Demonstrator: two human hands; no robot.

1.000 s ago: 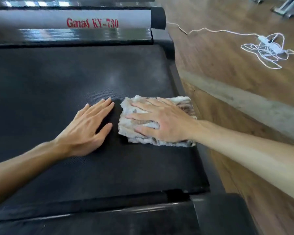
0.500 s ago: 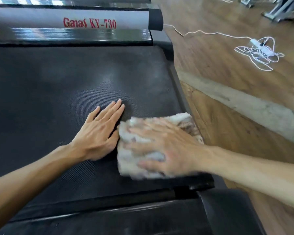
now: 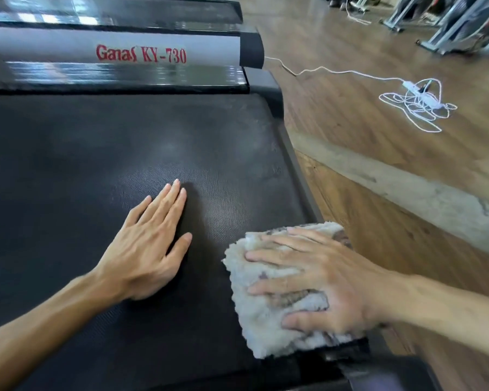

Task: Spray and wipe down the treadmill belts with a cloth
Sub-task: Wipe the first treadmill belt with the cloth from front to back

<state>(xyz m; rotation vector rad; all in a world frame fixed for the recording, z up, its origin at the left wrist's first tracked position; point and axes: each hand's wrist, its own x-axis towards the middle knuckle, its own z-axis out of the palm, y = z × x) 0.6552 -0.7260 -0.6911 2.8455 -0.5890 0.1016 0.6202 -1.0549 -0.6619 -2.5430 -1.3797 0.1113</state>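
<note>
The black textured treadmill belt (image 3: 102,153) fills the left and middle of the head view. My right hand (image 3: 319,280) lies flat with spread fingers on a folded cream fluffy cloth (image 3: 254,323), pressing it onto the belt's near right corner, partly over the side rail. My left hand (image 3: 150,244) rests palm down on the bare belt to the left of the cloth, fingers together, holding nothing. No spray bottle is in view.
A grey motor cover (image 3: 110,49) with red lettering closes the belt's far end. The black side rail (image 3: 297,170) borders the wooden floor (image 3: 364,227) on the right. A tangled white cable with a power strip (image 3: 415,100) lies there; exercise-machine frames (image 3: 449,26) stand at far right.
My right hand has dragged the cloth toward me and to the right, to the belt's near right corner. My left hand has stayed flat on the belt.
</note>
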